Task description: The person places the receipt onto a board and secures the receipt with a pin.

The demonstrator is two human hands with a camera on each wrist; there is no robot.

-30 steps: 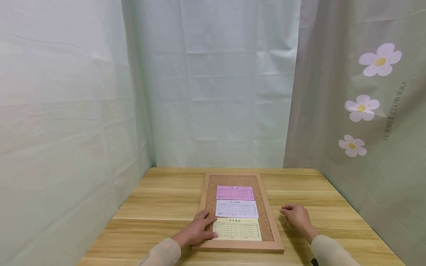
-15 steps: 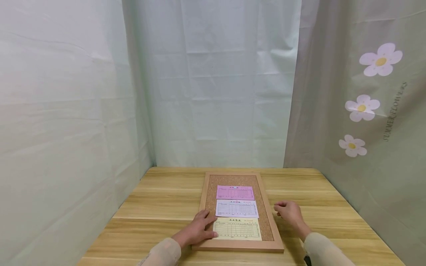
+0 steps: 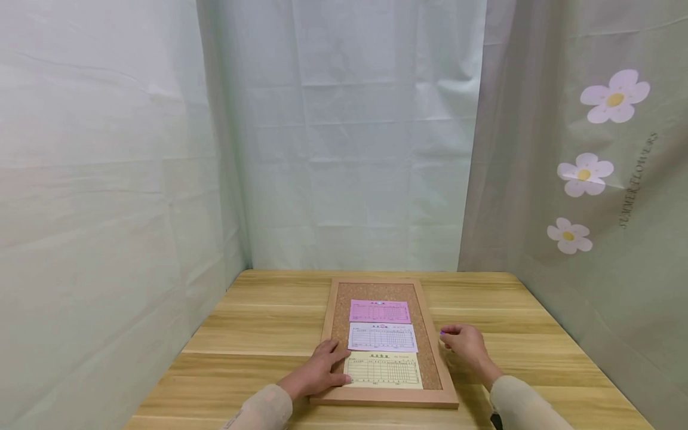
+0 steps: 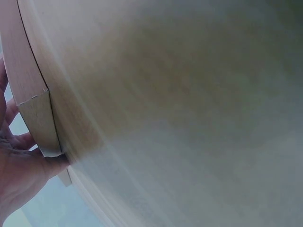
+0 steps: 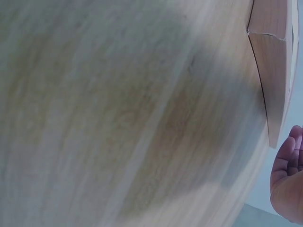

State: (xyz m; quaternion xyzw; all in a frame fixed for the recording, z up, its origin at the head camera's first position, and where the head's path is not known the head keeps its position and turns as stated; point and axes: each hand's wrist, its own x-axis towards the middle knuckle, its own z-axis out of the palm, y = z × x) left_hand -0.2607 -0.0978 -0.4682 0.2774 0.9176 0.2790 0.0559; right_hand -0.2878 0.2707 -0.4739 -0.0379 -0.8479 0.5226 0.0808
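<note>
A wood-framed cork board (image 3: 431, 373) lies on the table, bearing a pink slip (image 3: 379, 312), a white slip (image 3: 382, 338) and a yellow slip (image 3: 383, 371) in a column. Small round coloured dots sit at the top of the pink and white slips. My left hand (image 3: 318, 370) rests over the board's left frame edge, fingers spread, its thumb at the yellow slip's lower left corner. Right of the board, my right hand (image 3: 469, 345) pinches a small purple pin (image 3: 442, 333), mostly hidden by the fingertips. The right wrist view shows that hand (image 5: 291, 182) beside the frame.
The wooden table (image 3: 247, 334) extends on both sides of the board. Pale curtains (image 3: 355, 149) hang behind and to the left; a flower-printed curtain (image 3: 634, 286) borders the right side.
My right hand has moved left, closer to the board's right edge, and the purple pin now shows at its fingertips. The left hand and the slips stay put.
</note>
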